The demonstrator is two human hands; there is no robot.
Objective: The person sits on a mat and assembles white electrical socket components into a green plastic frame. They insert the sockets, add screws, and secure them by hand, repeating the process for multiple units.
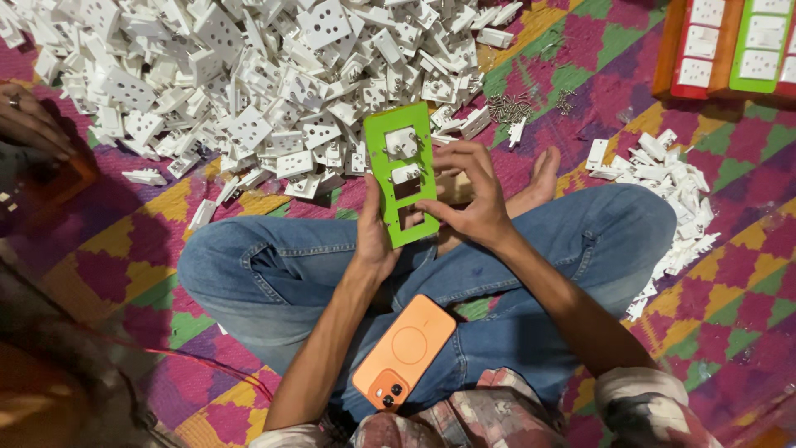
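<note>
I sit cross-legged in blue jeans on a patterned mat. My left hand (373,228) grips the lower left edge of a green plastic plate (401,133) with rectangular cut-outs, held upright over my lap. Two white socket pieces (402,143) sit in its upper cut-outs, while the lower cut-outs are open. My right hand (468,195) touches the plate's right side, fingers spread around the middle cut-outs. An orange phone (406,350) rests on my left thigh.
A big heap of white socket parts (249,75) covers the mat ahead. A smaller white pile (676,187) lies at right, small metal screws (512,106) near it. Filled orange and green plates (730,46) stand top right. Another person's hand (33,124) shows at far left.
</note>
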